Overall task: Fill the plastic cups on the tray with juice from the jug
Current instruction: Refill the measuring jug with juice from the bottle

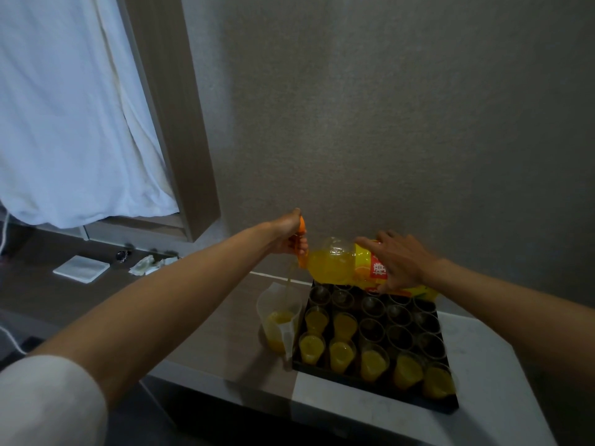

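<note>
Clear plastic jug (278, 320), upright on the counter just beside the left edge of the tray (376, 386); orange juice pooled in its lower part, handle toward the viewer. Thin stream of juice (288, 280) falling into it from above. Black rectangular tray packed with rows of clear plastic cups (373, 333). Filled with orange juice: nearest row of five, plus two in each of the next two rows on the left. Remaining cups toward the back and right empty, showing dark.
</note>
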A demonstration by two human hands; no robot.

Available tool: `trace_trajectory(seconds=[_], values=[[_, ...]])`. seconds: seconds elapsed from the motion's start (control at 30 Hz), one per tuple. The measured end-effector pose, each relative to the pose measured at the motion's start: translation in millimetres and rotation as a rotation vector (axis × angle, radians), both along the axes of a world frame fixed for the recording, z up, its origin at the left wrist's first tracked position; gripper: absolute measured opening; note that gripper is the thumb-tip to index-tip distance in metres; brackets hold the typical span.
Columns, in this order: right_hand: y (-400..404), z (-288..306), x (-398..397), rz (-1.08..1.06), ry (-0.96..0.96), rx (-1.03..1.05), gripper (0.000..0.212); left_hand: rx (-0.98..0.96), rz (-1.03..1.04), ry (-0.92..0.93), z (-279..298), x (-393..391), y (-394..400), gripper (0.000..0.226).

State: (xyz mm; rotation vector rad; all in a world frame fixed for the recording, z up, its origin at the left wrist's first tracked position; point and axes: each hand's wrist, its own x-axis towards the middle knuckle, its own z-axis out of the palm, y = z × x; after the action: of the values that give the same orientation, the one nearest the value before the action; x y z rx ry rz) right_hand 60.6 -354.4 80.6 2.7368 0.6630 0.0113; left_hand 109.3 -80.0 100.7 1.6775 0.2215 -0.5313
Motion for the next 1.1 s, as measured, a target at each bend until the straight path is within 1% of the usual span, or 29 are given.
trace_trajectory(seconds=[1.1], values=[[1.8,6.2,-2.5,0.007,-0.025,-0.003,0.126,-0.011,0.041,-0.023,6.0,-8.2,1.3,0.05]])
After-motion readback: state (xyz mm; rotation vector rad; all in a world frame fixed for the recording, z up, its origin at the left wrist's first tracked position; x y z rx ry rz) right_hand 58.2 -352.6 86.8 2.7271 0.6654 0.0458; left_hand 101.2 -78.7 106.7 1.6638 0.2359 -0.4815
